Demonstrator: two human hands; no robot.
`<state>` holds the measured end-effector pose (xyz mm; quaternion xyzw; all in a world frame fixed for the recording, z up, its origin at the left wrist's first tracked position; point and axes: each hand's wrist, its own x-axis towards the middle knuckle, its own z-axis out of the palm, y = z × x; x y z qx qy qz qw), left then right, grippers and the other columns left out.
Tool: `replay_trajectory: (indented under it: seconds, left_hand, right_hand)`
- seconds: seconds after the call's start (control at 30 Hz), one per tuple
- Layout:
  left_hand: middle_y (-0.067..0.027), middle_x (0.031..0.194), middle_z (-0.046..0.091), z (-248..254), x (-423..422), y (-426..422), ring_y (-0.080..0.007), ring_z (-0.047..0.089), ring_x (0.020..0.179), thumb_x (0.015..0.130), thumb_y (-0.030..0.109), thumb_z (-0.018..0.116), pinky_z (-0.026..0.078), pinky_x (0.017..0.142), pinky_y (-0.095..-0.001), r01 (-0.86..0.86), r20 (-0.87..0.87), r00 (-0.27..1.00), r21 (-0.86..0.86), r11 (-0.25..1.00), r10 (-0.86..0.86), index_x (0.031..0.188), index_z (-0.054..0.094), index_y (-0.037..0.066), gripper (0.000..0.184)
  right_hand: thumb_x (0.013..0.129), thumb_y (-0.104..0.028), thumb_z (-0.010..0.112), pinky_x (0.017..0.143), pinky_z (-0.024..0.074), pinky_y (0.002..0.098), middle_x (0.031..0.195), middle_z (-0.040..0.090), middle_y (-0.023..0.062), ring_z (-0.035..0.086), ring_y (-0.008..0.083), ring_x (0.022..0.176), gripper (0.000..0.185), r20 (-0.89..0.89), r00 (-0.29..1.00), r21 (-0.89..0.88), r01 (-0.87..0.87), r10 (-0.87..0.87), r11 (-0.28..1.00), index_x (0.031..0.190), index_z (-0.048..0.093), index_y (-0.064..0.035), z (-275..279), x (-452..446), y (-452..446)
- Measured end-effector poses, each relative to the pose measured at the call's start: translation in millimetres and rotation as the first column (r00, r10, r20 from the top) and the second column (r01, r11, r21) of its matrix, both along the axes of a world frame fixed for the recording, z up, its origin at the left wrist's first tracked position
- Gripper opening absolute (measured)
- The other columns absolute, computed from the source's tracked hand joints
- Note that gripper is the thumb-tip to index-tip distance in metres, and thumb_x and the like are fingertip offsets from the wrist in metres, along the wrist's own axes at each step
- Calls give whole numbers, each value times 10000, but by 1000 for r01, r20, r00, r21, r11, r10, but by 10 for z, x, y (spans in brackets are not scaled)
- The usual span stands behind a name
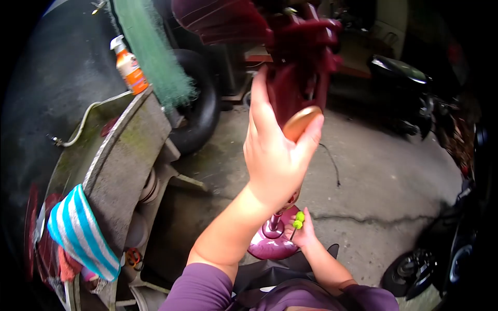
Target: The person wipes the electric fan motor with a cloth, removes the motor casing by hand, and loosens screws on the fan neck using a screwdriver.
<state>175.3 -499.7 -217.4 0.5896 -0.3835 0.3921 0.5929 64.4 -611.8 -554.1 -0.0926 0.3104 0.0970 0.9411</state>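
My left hand (275, 140) is raised in front of me, its fingers wrapped round the dark red body of an electric fan (298, 88). A dark red fan blade (223, 20) spreads from the top left of it; the upper part is blurred. Beside my left thumb shows a tan, rounded piece (302, 123) whose kind I cannot make out. Lower down, my right hand (307, 231) holds a screwdriver (298, 220) with a yellow-green handle, its shaft pointing down. Next to that hand is the glossy pink round fan base (275, 250) with its short post, partly hidden by my left forearm.
To the left stands a concrete sink (129, 140) with an orange spray bottle (129, 67), a white hose (85, 116) and a striped towel (83, 230). Behind are green netting (150, 52) and a black tyre (199, 109). Motorbikes (404, 78) stand at right on the cracked concrete floor (373, 181).
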Motion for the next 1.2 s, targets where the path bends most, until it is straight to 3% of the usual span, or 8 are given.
replay_trajectory:
  seconds: [0.1, 0.13, 0.2, 0.27, 0.87, 1.07, 1.13, 1.2]
  left_hand:
    - [-263, 1292, 539, 17, -356, -39, -431, 597, 1104, 805, 161, 783, 500, 935, -440, -25, 6, 1000, 43, 999, 25, 1511, 260, -37, 901]
    - [-263, 1292, 539, 33, -411, -60, -431, 597, 1104, 805, 161, 783, 500, 935, -440, 17, 0, 1000, 31, 999, -17, 1511, 260, -37, 901]
    - [-254, 1262, 547, 58, -490, -57, -424, 602, 1074, 812, 165, 780, 512, 900, -444, -92, 65, 994, 62, 994, 88, 1513, 257, -35, 897]
    - [-237, 1233, 559, 71, -536, -37, -417, 607, 1047, 823, 168, 774, 516, 877, -443, -101, 33, 995, 76, 992, 99, 1512, 261, -26, 880]
    - [-253, 1292, 569, -36, -269, 60, -393, 622, 1115, 808, 251, 806, 504, 938, -413, -68, 20, 997, -16, 998, 68, 1479, 292, -48, 897]
    - [-228, 1203, 604, 105, -353, 220, -305, 634, 1089, 849, 367, 778, 491, 943, -402, 219, -185, 953, -120, 968, -238, 1333, 400, -55, 745]
    - [-201, 1157, 616, 240, -244, 362, -239, 620, 1072, 851, 377, 784, 493, 926, -378, 428, -403, 801, -132, 894, -443, 1265, 426, -48, 693]
    - [-152, 1103, 636, 441, -177, 427, -175, 586, 1061, 838, 398, 799, 472, 941, -339, 640, -503, 568, -227, 734, -651, 1271, 459, -55, 714]
  right_hand:
    - [884, -698, 559, 551, 333, 303, 595, 413, -17, 362, 151, 535, 589, 216, 975, 103, 33, -55, 994, 757, 515, -125, 211, -68, -9]
    - [888, -699, 550, 560, 332, 297, 587, 400, -26, 360, 146, 535, 586, 211, 976, 71, 43, -57, 997, 762, 510, -129, 279, -72, -23]
    - [890, -706, 542, 561, 330, 291, 581, 392, -35, 360, 140, 536, 590, 229, 972, 42, 41, -49, 998, 768, 509, -129, 524, -117, -51]
    - [893, -703, 543, 561, 330, 288, 586, 397, -33, 362, 137, 539, 589, 357, 934, 71, -4, -21, 997, 770, 511, -128, 667, -146, -106]
    - [876, -695, 592, 546, 349, 273, 585, 438, -19, 406, 134, 560, 586, 246, 967, 110, -97, 67, 989, 778, 571, -118, 561, -368, 146]
    - [867, -682, 617, 557, 347, 272, 587, 435, -21, 405, 132, 569, 577, 219, 973, 78, -89, 70, 993, 761, 562, -117, 579, -516, 31]
    - [865, -703, 591, 568, 354, 279, 592, 399, -37, 389, 130, 572, 588, 197, 978, 63, -81, 67, 995, 762, 545, -126, 630, -559, -16]
    - [862, -703, 595, 573, 359, 279, 595, 409, -35, 397, 131, 576, 590, 206, 975, 52, -91, 79, 994, 760, 539, -125, 625, -590, -52]
